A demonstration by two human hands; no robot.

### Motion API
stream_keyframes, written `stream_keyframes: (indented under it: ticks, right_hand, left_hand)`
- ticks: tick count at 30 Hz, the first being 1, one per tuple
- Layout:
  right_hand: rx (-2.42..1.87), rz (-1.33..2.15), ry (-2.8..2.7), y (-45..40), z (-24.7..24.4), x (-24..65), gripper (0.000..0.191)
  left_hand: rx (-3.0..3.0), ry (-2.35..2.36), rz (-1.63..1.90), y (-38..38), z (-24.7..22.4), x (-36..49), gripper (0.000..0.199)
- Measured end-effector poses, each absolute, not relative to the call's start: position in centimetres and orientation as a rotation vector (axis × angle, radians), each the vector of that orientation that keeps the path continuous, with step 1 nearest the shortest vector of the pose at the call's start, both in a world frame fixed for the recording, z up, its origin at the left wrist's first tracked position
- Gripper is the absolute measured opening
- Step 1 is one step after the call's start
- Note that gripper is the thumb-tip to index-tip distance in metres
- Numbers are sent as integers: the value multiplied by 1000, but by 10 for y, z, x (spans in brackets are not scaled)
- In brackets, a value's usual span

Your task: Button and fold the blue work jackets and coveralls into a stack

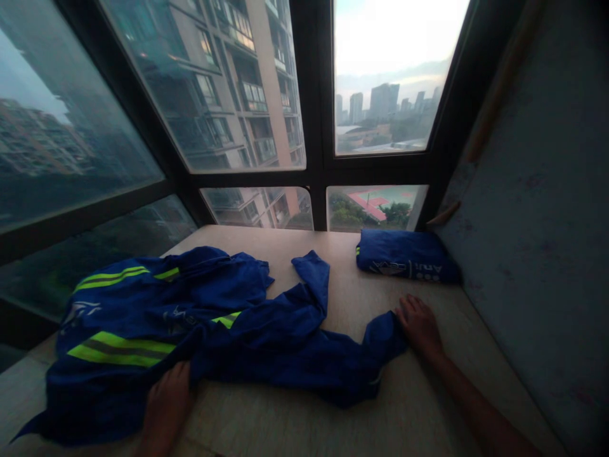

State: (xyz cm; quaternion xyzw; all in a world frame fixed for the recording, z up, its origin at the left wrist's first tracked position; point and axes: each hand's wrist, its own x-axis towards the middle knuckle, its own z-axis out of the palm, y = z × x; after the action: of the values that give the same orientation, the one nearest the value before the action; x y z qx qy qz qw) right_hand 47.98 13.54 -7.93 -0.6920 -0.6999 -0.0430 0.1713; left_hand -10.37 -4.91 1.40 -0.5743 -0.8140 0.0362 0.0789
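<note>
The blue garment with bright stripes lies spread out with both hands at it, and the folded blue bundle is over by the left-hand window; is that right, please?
Not quite: the head view shows the folded blue bundle on the right, beside the wall. The blue garment does lie spread out, with the left hand and right hand at it.
</note>
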Motion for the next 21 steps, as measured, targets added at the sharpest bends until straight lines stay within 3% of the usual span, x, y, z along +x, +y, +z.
stream_keyframes:
  ticks: [6,15,18,21]
  right_hand:
    - [-1949,-87,-1940,136,-80,478,44]
    - [-1580,317,-1797,133,-44,463,47]
    - [-1175,492,-2067,110,-8,405,59]
    - [-961,588,-2268,89,24,339,83]
  left_hand:
    - [-1498,-2734,-381,-47,20,-97,51]
    - [-1688,-2459,-1058,-26,84,-18,54]
    - [-1837,-2321,-1305,-12,106,40,43]
    - [-2086,-2168,-1549,-3,119,101,29]
